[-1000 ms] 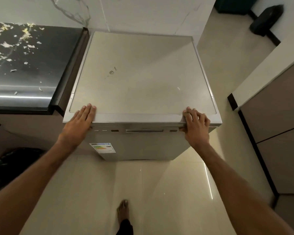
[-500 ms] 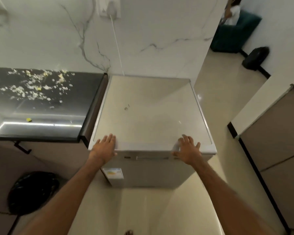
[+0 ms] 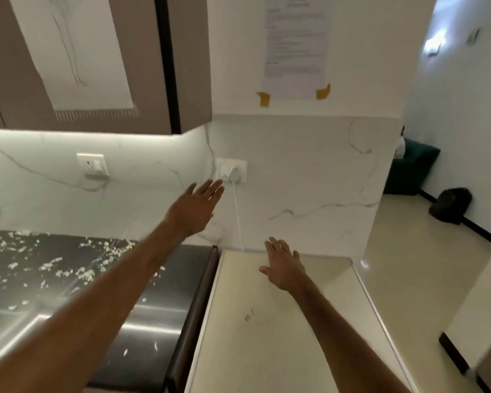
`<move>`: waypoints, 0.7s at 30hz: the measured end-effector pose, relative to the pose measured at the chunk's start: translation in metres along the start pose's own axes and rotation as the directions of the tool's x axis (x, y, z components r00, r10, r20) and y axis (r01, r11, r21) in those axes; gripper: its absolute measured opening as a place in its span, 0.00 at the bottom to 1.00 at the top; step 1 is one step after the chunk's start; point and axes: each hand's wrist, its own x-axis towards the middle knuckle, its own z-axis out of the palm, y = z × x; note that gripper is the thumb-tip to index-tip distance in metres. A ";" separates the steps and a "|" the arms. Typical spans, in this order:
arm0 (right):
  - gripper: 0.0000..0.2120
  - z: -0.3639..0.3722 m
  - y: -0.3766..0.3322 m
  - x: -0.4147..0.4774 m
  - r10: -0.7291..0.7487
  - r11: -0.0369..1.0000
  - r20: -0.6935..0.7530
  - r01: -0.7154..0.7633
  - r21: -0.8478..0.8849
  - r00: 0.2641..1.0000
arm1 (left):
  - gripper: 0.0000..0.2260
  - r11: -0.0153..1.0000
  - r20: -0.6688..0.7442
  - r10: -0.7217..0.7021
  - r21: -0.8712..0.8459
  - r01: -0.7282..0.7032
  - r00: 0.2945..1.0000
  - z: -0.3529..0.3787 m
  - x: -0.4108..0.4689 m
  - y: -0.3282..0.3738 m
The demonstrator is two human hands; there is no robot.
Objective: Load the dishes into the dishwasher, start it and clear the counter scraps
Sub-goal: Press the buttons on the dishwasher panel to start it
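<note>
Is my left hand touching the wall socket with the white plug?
Cannot tell. Head view: the fingertips of the left hand reach the lower left corner of the wall socket, but blur hides any contact or gap.

You are in a kitchen: a dark counter [image 3: 159, 321] strewn with food scraps [image 3: 82, 272] runs under taupe wall cabinets [image 3: 189, 66] and a lit, marble-veined backsplash [image 3: 309, 194], while beside it stands a freestanding dishwasher [image 3: 267, 344], a white cord [image 3: 237, 211] dropping behind it from a wall socket [image 3: 232, 169].
</note>
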 end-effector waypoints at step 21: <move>0.37 -0.042 -0.052 0.268 -0.168 0.986 -0.071 0.167 -0.011 0.983 | 0.24 0.783 -0.107 0.501 0.478 -0.397 0.859 -0.021 0.160 -0.189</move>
